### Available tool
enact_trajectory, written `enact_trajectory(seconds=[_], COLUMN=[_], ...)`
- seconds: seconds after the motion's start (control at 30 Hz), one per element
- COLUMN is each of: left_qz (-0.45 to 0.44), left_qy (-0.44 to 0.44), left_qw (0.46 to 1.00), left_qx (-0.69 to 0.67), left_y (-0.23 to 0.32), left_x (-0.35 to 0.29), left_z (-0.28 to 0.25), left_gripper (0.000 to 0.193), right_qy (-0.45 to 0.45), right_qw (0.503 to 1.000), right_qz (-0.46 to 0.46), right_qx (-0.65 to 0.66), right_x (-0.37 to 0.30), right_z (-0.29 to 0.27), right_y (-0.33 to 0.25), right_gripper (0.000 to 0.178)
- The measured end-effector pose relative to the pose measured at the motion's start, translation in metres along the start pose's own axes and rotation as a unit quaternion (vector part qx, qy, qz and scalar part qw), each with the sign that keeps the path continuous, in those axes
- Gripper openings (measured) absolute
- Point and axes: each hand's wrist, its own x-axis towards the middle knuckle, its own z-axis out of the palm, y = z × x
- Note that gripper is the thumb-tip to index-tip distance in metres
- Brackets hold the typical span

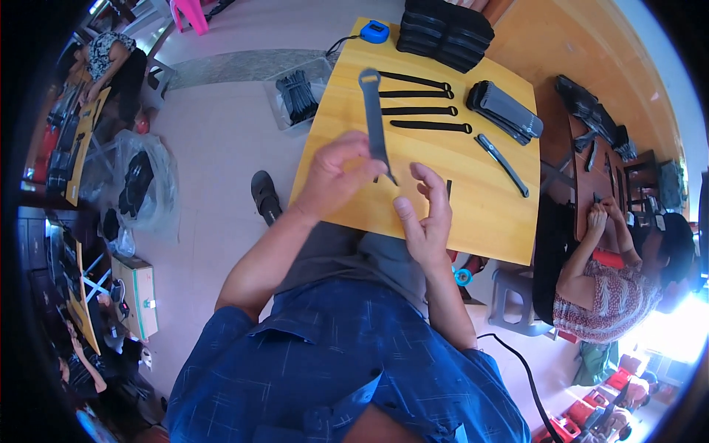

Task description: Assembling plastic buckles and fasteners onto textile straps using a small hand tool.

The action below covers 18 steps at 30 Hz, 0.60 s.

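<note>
My left hand pinches a dark hook-and-loop strap near its lower part. The strap stands up over the wooden table, its slotted, rounded end at the top. My right hand is beside the strap's lower tip, fingers curved and apart, with nothing visible in it. Beyond my hands, several black straps lie side by side on the table, slotted ends to the right. A small black strip shows just behind my right fingers; the rest of it is hidden.
Folded grey-black straps and a slim dark tool lie at the table's right. A black stack and a blue tape measure sit at the far edge. Left stands a clear bin. Another person works at right.
</note>
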Motion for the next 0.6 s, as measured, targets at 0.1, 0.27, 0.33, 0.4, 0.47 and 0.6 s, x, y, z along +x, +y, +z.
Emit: enact_trajectory(seconds=[0.1, 0.27, 0.33, 0.4, 0.47, 0.6], left_qz=[-0.037, -0.147, -0.148, -0.15, -0.18, -0.221], left_qy=[0.034, 0.024, 0.052, 0.079, 0.089, 0.045], left_qw=[0.998, 0.973, 0.968, 0.962, 0.968, 0.972], left_qx=[-0.049, -0.177, -0.197, -0.216, -0.15, -0.071], left_y=[0.011, -0.005, 0.002, 0.004, 0.003, -0.001], left_x=[-0.025, -0.049, -0.041, -0.034, -0.031, -0.036], left_z=[0.034, 0.033, 0.023, 0.008, -0.008, -0.022], left_gripper=[0.004, 0.01, 0.013, 0.016, 0.02, 0.018], right_qy=[-0.061, -0.118, -0.126, -0.197, -0.214, -0.216], right_qw=[0.991, 0.969, 0.964, 0.936, 0.934, 0.938], right_qz=[0.042, 0.14, 0.144, 0.219, 0.223, 0.233], right_qx=[0.107, 0.166, 0.185, 0.194, 0.177, 0.141], right_x=[-0.001, -0.012, -0.015, -0.015, -0.018, -0.015], right_z=[0.01, 0.0, -0.012, -0.025, -0.033, -0.046], right_y=[-0.008, 0.003, 0.007, 0.011, 0.019, 0.021], right_gripper=[0.038, 0.014, 0.01, 0.013, 0.014, 0.013])
